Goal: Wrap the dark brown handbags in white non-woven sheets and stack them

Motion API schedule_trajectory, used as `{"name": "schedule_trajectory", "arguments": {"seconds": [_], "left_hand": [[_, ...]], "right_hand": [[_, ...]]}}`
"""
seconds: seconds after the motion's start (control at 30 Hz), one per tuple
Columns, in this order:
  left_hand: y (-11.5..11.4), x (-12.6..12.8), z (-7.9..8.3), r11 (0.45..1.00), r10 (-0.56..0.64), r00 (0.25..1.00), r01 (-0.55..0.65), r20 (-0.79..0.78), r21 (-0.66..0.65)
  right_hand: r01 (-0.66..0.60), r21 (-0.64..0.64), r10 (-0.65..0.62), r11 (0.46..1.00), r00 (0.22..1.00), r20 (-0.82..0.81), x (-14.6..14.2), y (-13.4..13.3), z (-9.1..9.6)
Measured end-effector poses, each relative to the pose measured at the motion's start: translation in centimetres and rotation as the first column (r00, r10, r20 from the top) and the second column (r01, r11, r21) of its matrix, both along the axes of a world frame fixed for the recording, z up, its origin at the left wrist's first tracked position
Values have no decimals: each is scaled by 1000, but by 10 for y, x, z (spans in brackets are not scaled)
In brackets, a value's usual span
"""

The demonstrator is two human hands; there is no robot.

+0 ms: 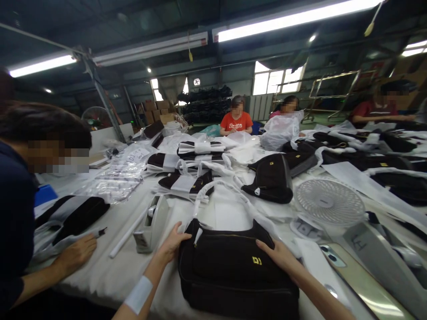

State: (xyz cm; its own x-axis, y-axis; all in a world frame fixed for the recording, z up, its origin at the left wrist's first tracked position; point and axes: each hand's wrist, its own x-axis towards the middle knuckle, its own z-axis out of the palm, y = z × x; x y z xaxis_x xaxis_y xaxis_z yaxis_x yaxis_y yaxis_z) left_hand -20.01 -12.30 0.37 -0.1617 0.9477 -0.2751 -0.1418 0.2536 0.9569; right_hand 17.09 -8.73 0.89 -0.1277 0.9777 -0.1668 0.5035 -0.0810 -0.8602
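Observation:
A black handbag with a small gold emblem stands in front of me at the table's near edge. Its strap is wrapped in white and arches up behind it. My left hand grips the bag's upper left side, thumb lying on the front by the strap end. At the upper right corner, my right hand holds the bag with its thumb on the front; the other fingers are hidden behind it. A white band is round my left forearm.
A tape dispenser stands left of the bag. To the right are a white fan, a phone and a grey dispenser. More black bags lie beyond. A co-worker's hand rests at left, near another bag.

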Motion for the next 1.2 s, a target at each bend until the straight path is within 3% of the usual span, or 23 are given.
{"name": "schedule_trajectory", "arguments": {"seconds": [0.07,0.17,0.3,0.47,0.77,0.87,1.03,1.2], "left_hand": [[-2,-4,-9,999,7,999,-6,31,-40],[-2,-8,-13,998,12,996,-7,84,-60],[-3,-9,-12,1000,4,985,-5,175,5],[-5,-8,-10,998,-5,989,-6,145,69],[17,-4,0,993,8,1000,-10,19,118],[23,-1,-3,994,20,999,-16,-40,110],[24,2,-18,996,47,991,-37,-127,83],[28,8,-16,986,105,964,-69,-245,150]], "right_hand": [[19,-21,-20,1000,999,-31,1,4,-3],[29,-92,-36,995,996,-79,0,2,8],[34,-193,-64,981,986,-152,-4,-6,23],[89,-202,-131,975,970,-205,-9,-7,22],[212,-56,-217,976,972,-92,-15,23,25],[185,-10,-185,983,977,-108,-13,25,11],[120,182,-111,976,992,-63,-3,27,-19],[124,178,-140,976,987,80,-4,34,-19]]}}
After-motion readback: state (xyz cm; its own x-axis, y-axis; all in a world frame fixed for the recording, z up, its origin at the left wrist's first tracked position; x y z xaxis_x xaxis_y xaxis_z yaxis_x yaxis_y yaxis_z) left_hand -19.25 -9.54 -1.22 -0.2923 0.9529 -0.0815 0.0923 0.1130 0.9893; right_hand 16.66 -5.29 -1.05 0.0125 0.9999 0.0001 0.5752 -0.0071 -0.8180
